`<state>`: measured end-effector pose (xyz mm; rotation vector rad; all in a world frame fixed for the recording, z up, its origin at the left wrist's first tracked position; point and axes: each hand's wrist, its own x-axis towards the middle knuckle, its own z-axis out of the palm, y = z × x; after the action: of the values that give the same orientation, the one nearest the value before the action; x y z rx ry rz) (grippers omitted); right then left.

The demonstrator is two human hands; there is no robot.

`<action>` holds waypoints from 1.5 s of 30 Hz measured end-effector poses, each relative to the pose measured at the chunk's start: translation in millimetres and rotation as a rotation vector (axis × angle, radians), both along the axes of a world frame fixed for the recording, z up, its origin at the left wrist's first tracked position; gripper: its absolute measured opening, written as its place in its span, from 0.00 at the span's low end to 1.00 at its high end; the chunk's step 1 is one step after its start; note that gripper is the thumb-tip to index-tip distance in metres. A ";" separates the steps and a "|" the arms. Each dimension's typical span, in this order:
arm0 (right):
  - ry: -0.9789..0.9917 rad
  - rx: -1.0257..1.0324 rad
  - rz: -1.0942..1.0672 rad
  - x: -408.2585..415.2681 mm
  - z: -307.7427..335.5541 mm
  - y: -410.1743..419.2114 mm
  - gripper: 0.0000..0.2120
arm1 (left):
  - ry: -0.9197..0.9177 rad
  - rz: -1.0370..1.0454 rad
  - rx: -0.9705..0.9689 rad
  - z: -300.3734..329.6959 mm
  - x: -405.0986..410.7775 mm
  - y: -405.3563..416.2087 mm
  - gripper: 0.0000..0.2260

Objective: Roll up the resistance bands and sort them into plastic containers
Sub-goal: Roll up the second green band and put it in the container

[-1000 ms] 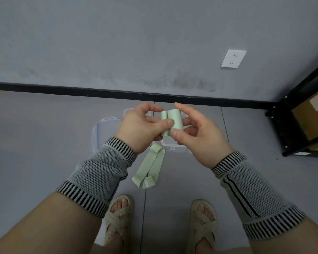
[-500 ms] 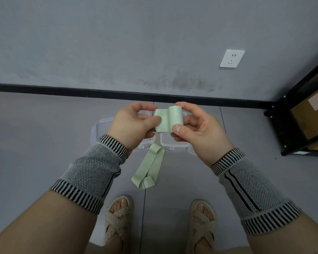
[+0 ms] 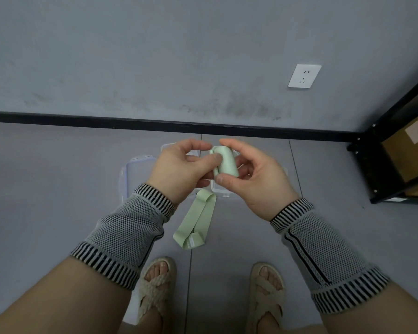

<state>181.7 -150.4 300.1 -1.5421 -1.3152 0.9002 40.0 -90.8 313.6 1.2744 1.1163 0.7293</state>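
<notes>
A pale green resistance band, rolled into a short cylinder (image 3: pixel 227 163), is held in the air between both hands. My left hand (image 3: pixel 182 171) pinches its left end with thumb and fingers. My right hand (image 3: pixel 256 175) curls round the roll from the right, thumb under it. A second pale green band (image 3: pixel 195 221) lies flat and unrolled on the grey floor below my hands. Clear plastic containers sit on the floor behind my hands: one (image 3: pixel 136 172) shows at the left, another (image 3: pixel 223 191) is mostly hidden under the roll.
My two sandalled feet (image 3: pixel 157 285) stand at the bottom of the view. A black metal shelf (image 3: pixel 381 165) holding a cardboard box (image 3: pixel 412 150) stands at the right. A grey wall with a black skirting and a white socket (image 3: pixel 304 75) closes the far side.
The loose flat end of the band seen half a second ago has been wound in; the roll is now tighter and more compact between my hands.
</notes>
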 end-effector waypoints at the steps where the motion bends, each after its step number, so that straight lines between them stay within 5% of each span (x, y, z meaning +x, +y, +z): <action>1: -0.027 0.012 0.010 -0.5 -0.5 0.2 0.27 | 0.016 -0.010 0.006 0.5 1.1 -0.9 0.10; 7: -0.156 0.008 0.024 -4.3 0.7 -1.0 0.32 | 0.089 -0.035 0.021 0.0 2.0 -0.2 0.15; 10: 0.000 -0.034 -0.044 -1.4 -0.5 -2.5 0.32 | -0.051 0.008 -0.069 0.6 0.4 1.4 0.13; 16: 0.269 -0.089 -0.170 -2.6 -3.1 -0.1 0.17 | -0.255 -0.010 -0.145 0.5 -1.8 2.2 0.11; 28: 0.323 -0.031 -0.155 4.5 -3.1 1.0 0.12 | -0.141 -0.041 -0.105 -1.2 -6.3 5.1 0.18; 45: 0.514 -0.040 -0.283 2.3 -7.4 3.4 0.13 | -0.065 -0.016 0.001 -2.1 -0.5 2.3 0.07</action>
<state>184.1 -146.9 292.7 -1.3596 -0.6983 1.0520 39.5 -88.4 311.5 1.2508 1.0520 0.7545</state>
